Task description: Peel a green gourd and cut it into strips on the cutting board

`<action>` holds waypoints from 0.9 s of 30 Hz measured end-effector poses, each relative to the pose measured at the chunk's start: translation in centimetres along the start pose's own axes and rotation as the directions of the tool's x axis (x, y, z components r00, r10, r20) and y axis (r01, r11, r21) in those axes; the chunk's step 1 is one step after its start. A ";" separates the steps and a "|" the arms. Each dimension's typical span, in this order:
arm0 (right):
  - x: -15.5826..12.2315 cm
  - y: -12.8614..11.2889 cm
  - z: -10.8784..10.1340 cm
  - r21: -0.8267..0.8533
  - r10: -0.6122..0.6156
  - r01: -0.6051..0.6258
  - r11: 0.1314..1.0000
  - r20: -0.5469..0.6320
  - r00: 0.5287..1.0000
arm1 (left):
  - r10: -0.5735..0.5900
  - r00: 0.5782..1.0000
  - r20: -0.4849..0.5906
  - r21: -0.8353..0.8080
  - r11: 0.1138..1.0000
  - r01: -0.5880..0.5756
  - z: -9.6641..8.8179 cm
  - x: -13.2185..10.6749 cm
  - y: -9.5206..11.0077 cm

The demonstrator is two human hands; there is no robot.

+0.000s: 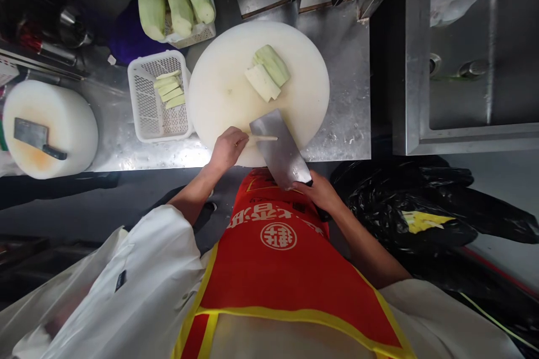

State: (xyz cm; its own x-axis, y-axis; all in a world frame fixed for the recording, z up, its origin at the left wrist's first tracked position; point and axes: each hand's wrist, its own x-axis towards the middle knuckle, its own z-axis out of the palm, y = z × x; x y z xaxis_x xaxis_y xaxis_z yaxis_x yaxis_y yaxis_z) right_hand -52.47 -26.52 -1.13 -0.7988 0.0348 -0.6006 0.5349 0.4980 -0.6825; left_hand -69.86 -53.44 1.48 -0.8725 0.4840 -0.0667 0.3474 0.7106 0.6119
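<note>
My right hand (320,190) is closed around the handle of a wide steel cleaver (278,148), whose blade lies nearly flat over the near edge of a round white cutting board (219,95). My left hand (228,147) pinches a thin pale vegetable strip (264,138) that rests on the blade. Two peeled pale green vegetable pieces (267,72) lie on the far side of the board, apart from both hands.
A white slotted basket (145,106) left of the board holds several cut strips. Another basket (179,0) behind carries peeled whole vegetables. A second board with a cleaver (36,136) sits far left. A steel sink (475,67) lies right, black bags (412,202) below it.
</note>
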 end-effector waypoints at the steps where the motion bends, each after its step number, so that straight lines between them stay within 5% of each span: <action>1: -0.3 0.1 0.0 -0.008 0.002 -0.002 1.000 0.008 1.000 | 0.001 1.000 0.001 -0.001 1.000 -0.001 0.0 0.0 0.0; 14: 0.5 -1.2 0.3 -0.049 -0.063 0.067 0.997 0.077 0.995 | -0.023 1.000 0.001 -0.025 0.999 0.023 0.0 0.0 0.0; 21: 2.5 -5.0 1.5 -0.092 -0.129 0.139 0.986 0.111 0.985 | -0.023 1.000 -0.001 0.026 0.999 0.023 0.1 -0.7 0.0; 24: 2.4 -6.6 0.5 -0.072 -0.097 0.102 0.992 0.079 0.992 | -0.050 0.994 -0.094 0.057 0.997 0.056 -1.2 2.0 -1.1; 27: 1.8 -7.4 -1.7 -0.017 -0.025 0.026 1.000 0.056 0.998 | -0.068 0.973 -0.222 0.064 0.994 0.084 -3.2 7.6 -3.3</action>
State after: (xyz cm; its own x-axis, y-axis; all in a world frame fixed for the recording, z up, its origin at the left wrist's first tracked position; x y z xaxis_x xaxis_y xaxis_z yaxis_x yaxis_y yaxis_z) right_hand -58.35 -28.71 3.56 -0.7951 -0.0265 -0.6059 0.5092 0.5137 -0.6906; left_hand -78.72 -53.77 1.44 -0.9484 0.3096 0.0685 0.2944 0.7797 0.5526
